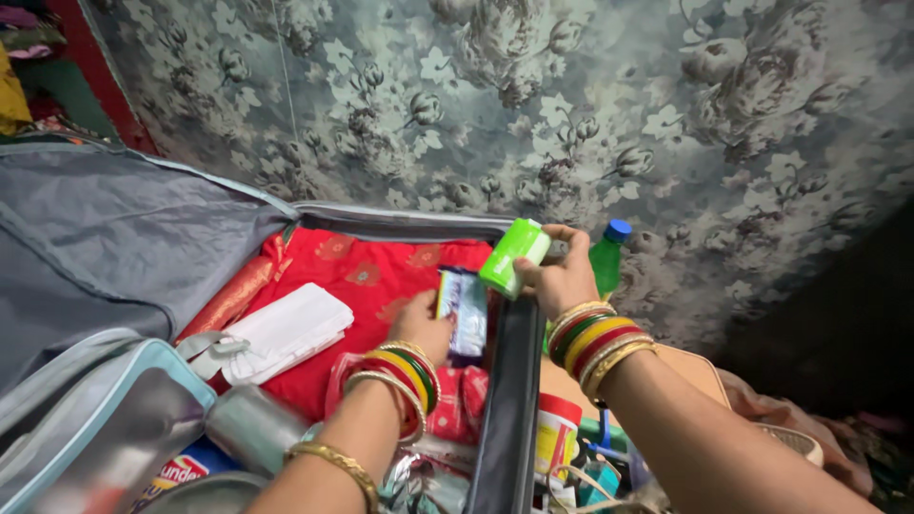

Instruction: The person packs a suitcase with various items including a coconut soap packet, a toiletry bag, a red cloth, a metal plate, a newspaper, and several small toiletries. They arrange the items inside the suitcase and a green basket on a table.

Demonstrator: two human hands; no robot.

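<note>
**Green tube and small packet held over an open suitcase**

Green plastic fills your right hand [564, 278]: its fingers [557, 233] are closed around a bright green tube [512, 257] with a white cap end, held tilted just above the right edge of the suitcase [514, 362]. Your left hand [424, 326] sits inside the case, fingers curled around a small blue and white packet [465, 309], which stands nearly upright and almost touches the tube's lower end. Both wrists carry stacks of red, green, yellow and gold bangles.

Under your left hand lies a folded red cloth [362, 276] with an orange pattern, filling the middle of the case. On the cloth, to the left, rests a white folded paper bundle [286, 328]. The grey lid lining [124, 228] of the case spreads open to the left. Nearer to you, at the lower left, sits a silvery zip pouch [105, 438] with a pale blue edge, and just beside it a shiny metal cup [252, 428].

Outside the case, behind your right hand, a green bottle [606, 262] with a blue cap stands upright on the flowered bedsheet [571, 105].
</note>
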